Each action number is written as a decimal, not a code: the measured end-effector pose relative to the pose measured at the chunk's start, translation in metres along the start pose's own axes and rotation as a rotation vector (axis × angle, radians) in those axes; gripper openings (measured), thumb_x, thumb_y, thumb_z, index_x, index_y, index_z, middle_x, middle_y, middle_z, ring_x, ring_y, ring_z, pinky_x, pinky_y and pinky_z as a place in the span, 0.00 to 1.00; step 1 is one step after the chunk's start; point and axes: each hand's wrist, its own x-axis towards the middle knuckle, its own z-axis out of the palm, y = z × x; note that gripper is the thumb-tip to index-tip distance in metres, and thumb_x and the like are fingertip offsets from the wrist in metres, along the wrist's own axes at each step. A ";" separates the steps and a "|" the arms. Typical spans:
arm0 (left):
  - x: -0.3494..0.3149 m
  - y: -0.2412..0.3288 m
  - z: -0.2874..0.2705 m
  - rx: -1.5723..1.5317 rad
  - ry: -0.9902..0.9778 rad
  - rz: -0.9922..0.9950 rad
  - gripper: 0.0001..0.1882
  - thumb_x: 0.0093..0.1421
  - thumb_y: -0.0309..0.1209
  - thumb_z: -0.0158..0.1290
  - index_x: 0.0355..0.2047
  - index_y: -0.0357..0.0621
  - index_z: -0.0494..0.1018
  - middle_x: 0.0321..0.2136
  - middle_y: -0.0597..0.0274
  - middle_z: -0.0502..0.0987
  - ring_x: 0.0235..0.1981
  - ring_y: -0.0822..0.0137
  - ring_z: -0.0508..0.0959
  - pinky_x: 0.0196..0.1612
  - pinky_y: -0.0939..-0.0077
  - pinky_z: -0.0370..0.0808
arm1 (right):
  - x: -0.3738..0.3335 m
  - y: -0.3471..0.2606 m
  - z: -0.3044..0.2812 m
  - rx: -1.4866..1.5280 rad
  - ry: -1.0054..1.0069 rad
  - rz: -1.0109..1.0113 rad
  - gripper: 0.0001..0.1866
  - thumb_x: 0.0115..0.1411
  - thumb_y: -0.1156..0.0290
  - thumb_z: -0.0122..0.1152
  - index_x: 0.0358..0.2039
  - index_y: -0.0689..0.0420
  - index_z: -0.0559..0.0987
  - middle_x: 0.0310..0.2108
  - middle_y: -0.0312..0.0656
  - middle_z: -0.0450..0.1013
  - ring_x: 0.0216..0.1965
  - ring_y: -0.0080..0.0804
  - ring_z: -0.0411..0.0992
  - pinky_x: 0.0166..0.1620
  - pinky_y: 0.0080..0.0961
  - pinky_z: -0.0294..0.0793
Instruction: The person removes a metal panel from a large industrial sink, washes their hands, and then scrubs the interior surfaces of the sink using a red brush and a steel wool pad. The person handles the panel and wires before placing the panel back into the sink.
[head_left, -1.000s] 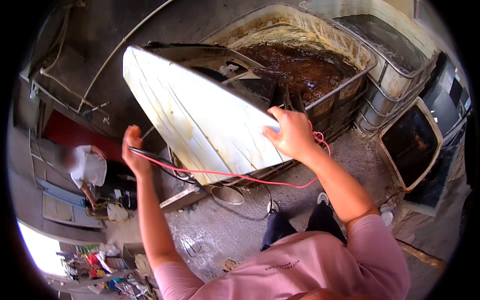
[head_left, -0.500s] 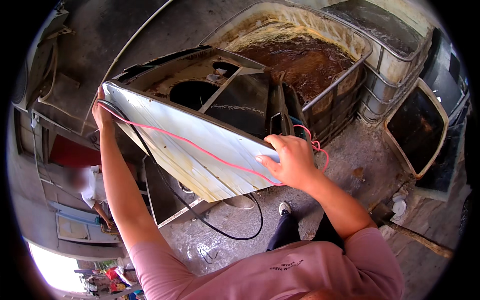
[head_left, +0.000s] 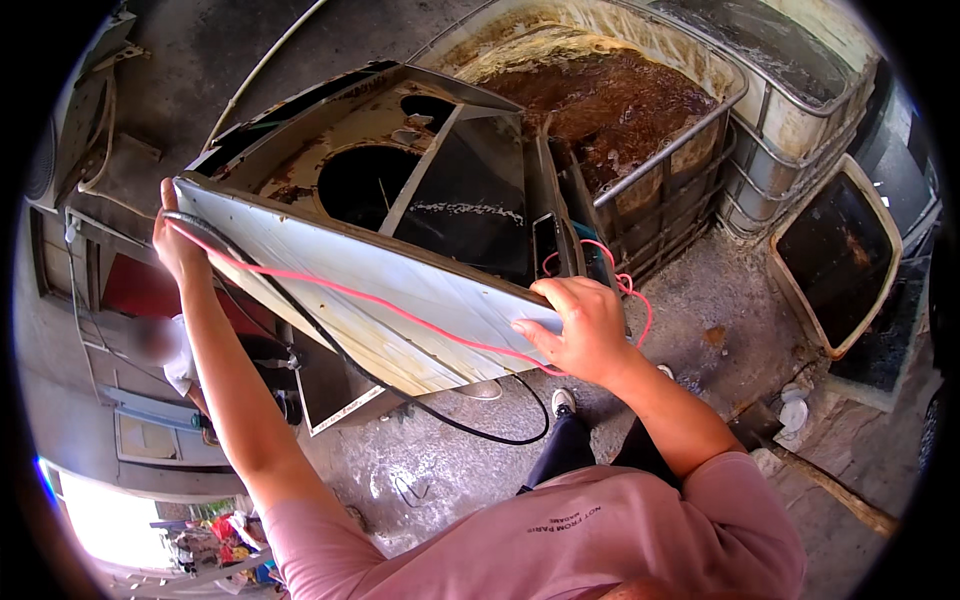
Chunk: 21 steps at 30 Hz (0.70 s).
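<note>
A large, dirty metal appliance casing (head_left: pixel 467 190), with a white side panel (head_left: pixel 330 270) and two round openings in its rusty inside, is tilted in front of me. My left hand (head_left: pixel 180 245) is closed round its far-left corner. The near-right edge is gripped by my right hand (head_left: pixel 580 322), thumb on the white panel and fingers over the rim. Across the panel, from the left hand toward the right, runs a pink cord (head_left: pixel 400 312). A black cable (head_left: pixel 330 343) hangs from the left hand in a loop under the casing.
Beyond the casing stands a caged tank (head_left: pixel 665 160) of brown liquid, and behind it a second caged tank (head_left: pixel 800 130). A dark rectangular basin (head_left: pixel 838 258) leans at right. A wooden stick (head_left: pixel 835 490) lies low right. Another person (head_left: pixel 178 358) is at far left.
The casing's left end has swung left and tipped so that more of its inside shows. My left hand has moved left with it; my right hand has stayed almost in place.
</note>
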 end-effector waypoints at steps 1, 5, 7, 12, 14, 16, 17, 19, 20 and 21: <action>-0.009 0.009 -0.002 -0.047 0.008 0.024 0.30 0.58 0.58 0.54 0.26 0.39 0.78 0.20 0.65 0.74 0.24 0.72 0.72 0.31 0.76 0.69 | -0.003 0.006 -0.004 0.006 0.001 -0.002 0.20 0.46 0.60 0.70 0.35 0.60 0.76 0.28 0.46 0.76 0.30 0.45 0.74 0.35 0.36 0.73; -0.044 0.038 -0.010 -0.130 0.009 0.047 0.29 0.59 0.57 0.52 0.26 0.40 0.77 0.20 0.67 0.73 0.23 0.75 0.71 0.29 0.79 0.69 | -0.010 0.033 -0.025 0.049 0.023 -0.016 0.21 0.45 0.58 0.72 0.34 0.59 0.77 0.28 0.45 0.76 0.30 0.45 0.74 0.35 0.35 0.73; -0.073 0.064 -0.013 -0.094 0.008 0.043 0.29 0.59 0.58 0.52 0.25 0.40 0.77 0.19 0.68 0.73 0.22 0.75 0.69 0.28 0.80 0.67 | -0.011 0.046 -0.042 0.071 0.021 -0.017 0.22 0.44 0.58 0.72 0.34 0.59 0.77 0.28 0.45 0.76 0.30 0.44 0.75 0.35 0.35 0.73; -0.105 0.100 -0.029 -0.028 0.085 0.036 0.28 0.60 0.58 0.51 0.26 0.42 0.75 0.20 0.70 0.71 0.23 0.76 0.68 0.28 0.81 0.64 | -0.012 0.081 -0.078 0.153 -0.007 -0.021 0.22 0.43 0.57 0.73 0.32 0.60 0.78 0.28 0.45 0.76 0.30 0.44 0.75 0.35 0.34 0.73; -0.118 0.116 -0.032 -0.027 0.126 0.005 0.30 0.60 0.58 0.51 0.36 0.38 0.77 0.27 0.66 0.75 0.28 0.74 0.71 0.33 0.82 0.66 | -0.011 0.092 -0.089 0.193 -0.032 -0.004 0.22 0.43 0.57 0.73 0.32 0.60 0.78 0.28 0.45 0.77 0.30 0.44 0.75 0.35 0.34 0.73; -0.143 0.136 -0.024 -0.010 0.155 -0.014 0.33 0.60 0.60 0.48 0.43 0.38 0.76 0.35 0.62 0.76 0.36 0.72 0.73 0.40 0.80 0.65 | -0.011 0.104 -0.100 0.227 -0.037 -0.012 0.22 0.43 0.57 0.73 0.32 0.60 0.78 0.28 0.45 0.77 0.30 0.44 0.75 0.35 0.35 0.73; -0.153 0.144 -0.021 -0.006 0.163 -0.025 0.35 0.60 0.61 0.47 0.46 0.37 0.75 0.39 0.60 0.77 0.39 0.71 0.73 0.43 0.79 0.65 | -0.011 0.109 -0.105 0.238 -0.036 -0.011 0.22 0.43 0.57 0.73 0.32 0.60 0.78 0.28 0.45 0.77 0.30 0.44 0.75 0.35 0.35 0.73; -0.165 0.148 -0.022 -0.044 0.123 -0.026 0.38 0.62 0.62 0.42 0.53 0.38 0.71 0.49 0.57 0.75 0.49 0.65 0.72 0.52 0.71 0.65 | -0.015 0.115 -0.115 0.241 -0.060 -0.012 0.22 0.43 0.57 0.73 0.32 0.60 0.78 0.28 0.45 0.77 0.30 0.44 0.75 0.35 0.35 0.73; -0.172 0.146 -0.017 -0.144 0.104 -0.013 0.38 0.62 0.62 0.41 0.54 0.39 0.70 0.49 0.57 0.74 0.50 0.64 0.71 0.53 0.68 0.65 | -0.015 0.116 -0.117 0.241 -0.065 -0.016 0.22 0.43 0.57 0.73 0.32 0.59 0.78 0.28 0.44 0.77 0.30 0.44 0.75 0.34 0.35 0.73; -0.176 0.138 -0.014 -0.249 0.080 -0.001 0.38 0.62 0.62 0.40 0.56 0.39 0.69 0.50 0.58 0.74 0.52 0.63 0.71 0.55 0.66 0.65 | -0.016 0.115 -0.119 0.233 -0.085 -0.008 0.22 0.43 0.57 0.73 0.31 0.59 0.78 0.28 0.44 0.77 0.30 0.44 0.75 0.34 0.35 0.73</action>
